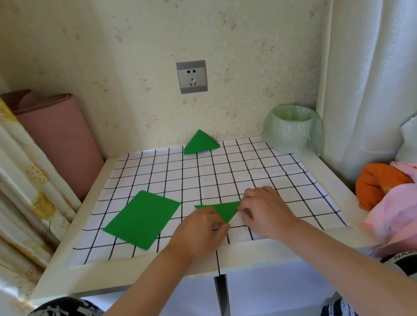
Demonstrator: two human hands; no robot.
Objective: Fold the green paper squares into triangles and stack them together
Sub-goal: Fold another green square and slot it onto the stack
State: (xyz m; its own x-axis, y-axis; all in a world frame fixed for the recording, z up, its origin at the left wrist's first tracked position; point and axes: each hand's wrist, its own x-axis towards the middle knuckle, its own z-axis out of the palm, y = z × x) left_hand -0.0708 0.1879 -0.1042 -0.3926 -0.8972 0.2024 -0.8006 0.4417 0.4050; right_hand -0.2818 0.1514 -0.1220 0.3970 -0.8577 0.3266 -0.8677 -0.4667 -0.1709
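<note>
Triangle point(225, 210) sits pinched by left hand point(200, 227), right hand point(266, 210).

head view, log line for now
left hand, right hand: pinch folded green paper triangle; flat green paper square: unfolded; stacked green paper triangles: rear

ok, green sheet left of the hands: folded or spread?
Spread. The green sheet lies flat, four corners showing, untouched; left hand and right hand hold the folded triangle beside it.

Left hand point(203, 229) and right hand point(264, 210) hold the green triangle point(222, 210).
</note>
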